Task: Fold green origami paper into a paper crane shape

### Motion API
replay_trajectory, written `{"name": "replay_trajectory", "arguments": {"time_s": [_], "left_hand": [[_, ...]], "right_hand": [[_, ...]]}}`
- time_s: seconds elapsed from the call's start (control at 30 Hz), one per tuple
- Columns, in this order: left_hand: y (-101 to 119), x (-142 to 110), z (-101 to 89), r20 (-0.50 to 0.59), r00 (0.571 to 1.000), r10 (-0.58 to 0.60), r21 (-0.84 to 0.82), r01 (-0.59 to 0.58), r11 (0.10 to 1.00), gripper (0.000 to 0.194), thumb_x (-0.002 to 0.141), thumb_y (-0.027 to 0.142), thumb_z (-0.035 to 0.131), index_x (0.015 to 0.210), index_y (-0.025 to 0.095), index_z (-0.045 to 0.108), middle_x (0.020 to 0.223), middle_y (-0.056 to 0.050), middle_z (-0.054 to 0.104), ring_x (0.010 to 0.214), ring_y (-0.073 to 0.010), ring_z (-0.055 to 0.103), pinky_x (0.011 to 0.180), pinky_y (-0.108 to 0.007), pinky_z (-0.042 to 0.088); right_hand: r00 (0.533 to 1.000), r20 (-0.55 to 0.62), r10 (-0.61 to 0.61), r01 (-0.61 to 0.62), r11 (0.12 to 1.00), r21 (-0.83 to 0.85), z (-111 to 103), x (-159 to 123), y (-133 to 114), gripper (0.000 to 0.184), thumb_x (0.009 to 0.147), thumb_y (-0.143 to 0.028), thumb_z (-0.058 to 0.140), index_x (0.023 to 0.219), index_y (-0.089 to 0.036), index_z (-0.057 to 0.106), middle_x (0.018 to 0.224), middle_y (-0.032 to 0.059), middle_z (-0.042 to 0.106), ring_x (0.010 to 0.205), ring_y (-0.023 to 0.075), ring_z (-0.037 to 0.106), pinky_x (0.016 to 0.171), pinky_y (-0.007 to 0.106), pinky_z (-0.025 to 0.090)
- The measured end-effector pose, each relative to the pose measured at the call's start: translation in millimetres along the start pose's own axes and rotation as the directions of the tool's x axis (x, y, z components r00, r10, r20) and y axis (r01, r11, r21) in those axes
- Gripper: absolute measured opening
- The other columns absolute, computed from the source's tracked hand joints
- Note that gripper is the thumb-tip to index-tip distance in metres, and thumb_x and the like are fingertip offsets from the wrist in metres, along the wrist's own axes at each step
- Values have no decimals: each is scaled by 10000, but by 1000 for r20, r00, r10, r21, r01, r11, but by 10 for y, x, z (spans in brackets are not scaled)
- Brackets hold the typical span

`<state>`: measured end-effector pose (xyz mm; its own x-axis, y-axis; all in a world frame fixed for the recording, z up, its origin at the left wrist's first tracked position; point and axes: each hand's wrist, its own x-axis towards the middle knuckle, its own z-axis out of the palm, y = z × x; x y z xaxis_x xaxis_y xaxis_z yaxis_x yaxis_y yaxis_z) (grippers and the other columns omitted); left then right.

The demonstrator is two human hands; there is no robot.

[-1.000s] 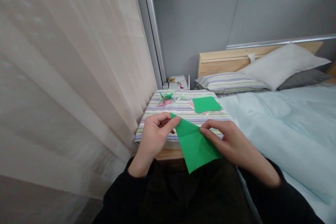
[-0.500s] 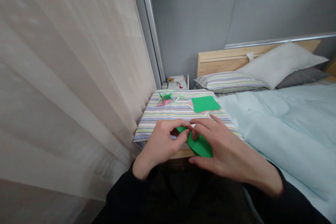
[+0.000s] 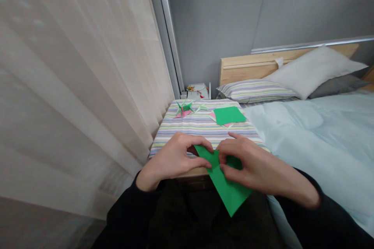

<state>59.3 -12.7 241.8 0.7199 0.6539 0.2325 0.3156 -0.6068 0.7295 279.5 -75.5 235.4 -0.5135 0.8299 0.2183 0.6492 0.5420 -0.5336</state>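
Green paper (image 3: 232,188) between both hands' fingers (image 3: 224,168)

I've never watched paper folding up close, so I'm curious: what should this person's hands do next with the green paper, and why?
Probably the right hand should press along the fold to sharpen the crease. The green origami paper looks folded, the left hand is pinching its upper end, and the lower point hangs free, so a firm crease could help it hold.

A single head-worn camera looks forward and down from the person's head, close above the left hand (image 3: 172,157) and right hand (image 3: 258,167). It frames the striped counter (image 3: 201,124) from near edge to far corners, with the curtain (image 3: 73,85) left and the bed (image 3: 324,144) right.
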Motion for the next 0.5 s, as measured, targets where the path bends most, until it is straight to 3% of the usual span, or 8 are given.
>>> {"name": "replay_trajectory", "arguments": {"time_s": [0.1,0.17,0.27,0.37,0.5], "left_hand": [[12,1,-4,-18,999,-44,-32,44,999,138,760,216,814,880,168,767,828,-17,760,756,-158,681,668,-228,517],[32,-23,-27,11,998,-61,-104,61,993,172,766,256,813,899,159,764,821,-23,748,698,-142,659,625,-224,509],[60,-88,-79,73,996,-50,-241,66,968,288,785,298,806,1031,162,743,908,-36,750,723,-139,683,673,-233,548],[65,-134,-107,146,988,-52,-335,99,937,337,777,231,811,1098,176,723,966,-42,755,842,-166,728,795,-268,585],[45,-102,-85,135,989,-62,-347,106,932,223,801,131,752,1021,164,742,912,-29,754,803,-140,718,757,-235,568]], "right_hand": [[999,-49,7,-5,999,46,0,21,5,57,907,-246,639,863,-214,656,865,-31,688,893,183,656,1184,503,200],[998,-57,11,-5,996,92,-15,37,17,67,922,-252,641,873,-216,668,881,-24,702,893,185,654,1121,459,301],[999,-42,9,0,977,215,-61,56,52,67,918,-195,645,869,-223,681,899,-28,719,893,171,651,906,335,435],[998,-62,16,3,955,295,-113,59,74,80,923,-201,657,849,-222,680,874,-40,723,868,151,649,845,295,440],[997,-69,28,-7,959,284,-143,45,49,97,892,-292,732,844,-216,695,877,-29,724,883,165,645,864,302,424]]}}
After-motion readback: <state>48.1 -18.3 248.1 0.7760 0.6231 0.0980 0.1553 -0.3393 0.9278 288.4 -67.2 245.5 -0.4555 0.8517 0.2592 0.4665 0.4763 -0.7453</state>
